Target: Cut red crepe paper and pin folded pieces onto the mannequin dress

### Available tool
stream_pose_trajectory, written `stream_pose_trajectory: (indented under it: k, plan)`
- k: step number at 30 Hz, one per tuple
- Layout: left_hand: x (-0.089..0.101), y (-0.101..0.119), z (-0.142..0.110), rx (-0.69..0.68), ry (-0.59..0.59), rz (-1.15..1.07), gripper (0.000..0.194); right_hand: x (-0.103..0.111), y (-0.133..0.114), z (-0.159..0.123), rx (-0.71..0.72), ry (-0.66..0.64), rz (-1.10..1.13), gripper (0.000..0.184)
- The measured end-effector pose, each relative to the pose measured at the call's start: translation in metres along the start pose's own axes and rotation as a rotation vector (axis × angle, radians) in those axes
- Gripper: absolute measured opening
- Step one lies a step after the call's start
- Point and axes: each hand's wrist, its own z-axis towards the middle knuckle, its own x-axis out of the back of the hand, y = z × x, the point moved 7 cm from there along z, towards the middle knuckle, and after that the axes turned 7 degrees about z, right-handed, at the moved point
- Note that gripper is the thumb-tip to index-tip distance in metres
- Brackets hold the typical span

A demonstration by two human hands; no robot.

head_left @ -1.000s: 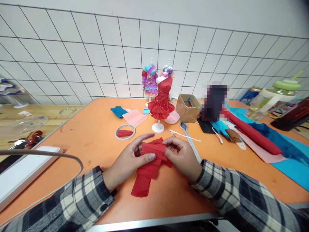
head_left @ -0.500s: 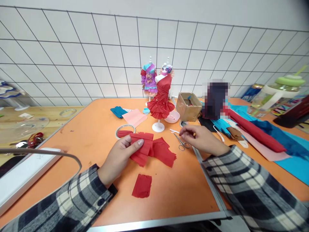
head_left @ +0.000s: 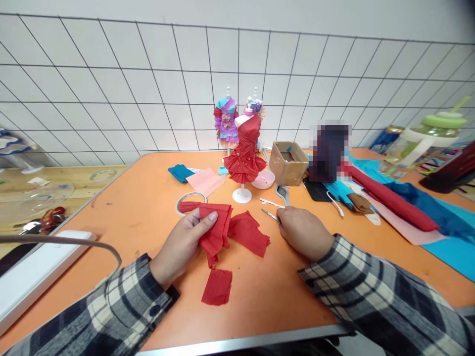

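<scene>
The left hand is pinching a pleated red paper between thumb and fingers, holding it just above the orange tabletop with the pleats hanging down. The right hand is curling over the small scissors, its fingers closing on the handle end while the blades are pointing left across the tabletop; how firmly it is gripping them, I cannot tell. Between the two hands a second red piece is lying flat, just beside the held paper. A smaller red scrap is lying nearer the person, below the left hand. Just beyond the held paper a tape ring is lying flat. Farther back a mannequin in a red dress is standing upright on its white base, with a pink bowl and a cardboard box to its right. Pink and blue sheets are spreading over the right side of the tabletop.
</scene>
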Motion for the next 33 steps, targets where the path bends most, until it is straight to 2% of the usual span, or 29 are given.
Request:
stream_pose_trajectory:
  k: [4,6,7,8,10,13,15,17,21,26,33]
  plan:
    - [-0.001,-0.001,0.000,-0.004,-0.039,0.031,0.029,0.007,0.007,0.005,-0.032,0.116,0.208,0.012]
    - [-0.002,0.000,0.000,-0.023,-0.054,0.063,0.029,0.009,0.008,0.006,-0.007,0.150,0.501,0.013]
    - [-0.001,0.000,0.001,-0.032,-0.056,0.078,0.028,0.007,0.007,0.006,0.016,0.110,0.705,0.016]
    - [-0.001,0.000,0.001,-0.040,-0.054,0.090,0.028,0.002,0.002,0.005,0.055,0.014,0.924,0.021]
    - [-0.001,0.000,0.001,-0.043,-0.050,0.109,0.027,-0.006,-0.016,-0.003,0.165,-0.277,1.329,0.035]
    - [-0.002,-0.001,0.000,-0.040,-0.057,0.120,0.026,-0.010,-0.046,-0.024,0.354,-0.718,1.658,0.051]
    - [-0.003,-0.002,-0.001,-0.034,-0.078,0.132,0.025,-0.013,-0.059,-0.035,0.415,-0.918,1.722,0.053]
    - [-0.005,-0.002,-0.001,-0.032,-0.102,0.151,0.024,-0.019,-0.065,-0.039,0.413,-1.014,1.727,0.052]
    - [-0.007,-0.005,-0.002,-0.022,-0.137,0.192,0.023,-0.025,-0.067,-0.035,0.360,-0.988,1.726,0.050]
    - [-0.008,-0.005,-0.003,-0.014,-0.156,0.195,0.024,-0.021,-0.066,-0.034,0.365,-0.964,1.782,0.046]
    - [-0.010,-0.005,-0.003,-0.006,-0.181,0.177,0.024,-0.020,-0.065,-0.036,0.345,-0.992,1.750,0.049]
